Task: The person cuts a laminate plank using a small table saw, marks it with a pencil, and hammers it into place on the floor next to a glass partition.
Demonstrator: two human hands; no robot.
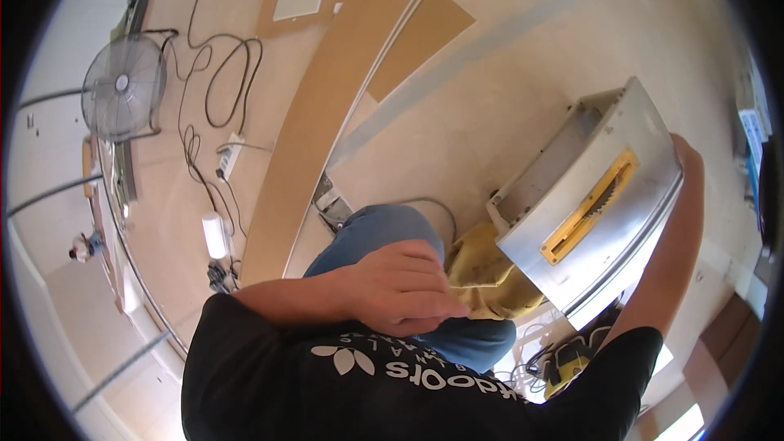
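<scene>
A silver table saw [604, 188] leans tilted on its side at my right. Its toothed blade [603, 202] shows in a yellow slot plate [563, 238] in the metal top. My right hand [688, 151] grips the top's far right edge, its fingers mostly hidden behind the metal. Below the saw's open frame sits a dusty yellow housing [482, 273]. Over my bent knees in blue jeans [371, 233], my left hand [400, 287] is closed, fingers folded together, with nothing visible in it. It is apart from the saw, nearest to the yellow housing.
Long brown boards [314, 131] lie on the floor ahead and left. A fan [122, 86] stands at far left, near loose black cables [245, 73] and a white power strip [229, 157]. A yellow-and-black tool [567, 363] and cords lie at lower right.
</scene>
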